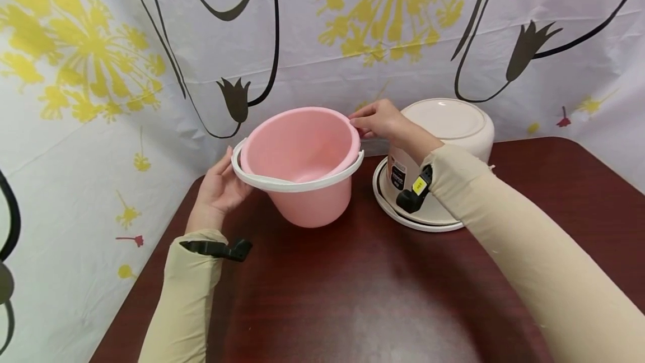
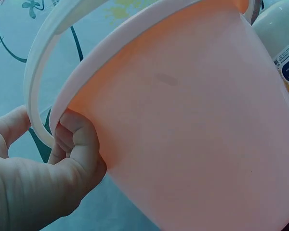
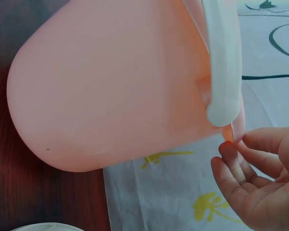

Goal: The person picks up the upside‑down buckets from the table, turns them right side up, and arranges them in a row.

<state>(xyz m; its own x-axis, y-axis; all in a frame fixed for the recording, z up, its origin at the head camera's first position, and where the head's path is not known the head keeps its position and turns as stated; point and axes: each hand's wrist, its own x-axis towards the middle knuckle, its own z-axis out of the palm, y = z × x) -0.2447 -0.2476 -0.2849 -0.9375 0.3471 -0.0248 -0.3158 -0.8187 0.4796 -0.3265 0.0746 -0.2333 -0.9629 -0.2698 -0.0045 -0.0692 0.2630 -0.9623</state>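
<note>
A pink bucket (image 1: 312,206) is tilted over the table, its mouth facing me in the head view. Its white handle (image 1: 287,186) hangs down across the near side of the rim. On the left, my left hand (image 1: 221,189) holds the rim; in the left wrist view its fingers (image 2: 82,137) curl under the lip, with the thumb against the handle. My right hand (image 1: 385,119) pinches the rim at the far right, and the right wrist view shows the fingertips (image 3: 233,144) at the edge just beyond the handle's joint.
An upside-down cream bucket (image 1: 476,144) with a dark label stands right of the pink one, behind my right forearm. Its pale handle (image 1: 428,227) lies around its rim on the dark red-brown table (image 1: 342,296). A white flowered cloth (image 1: 302,27) hangs behind and to the left.
</note>
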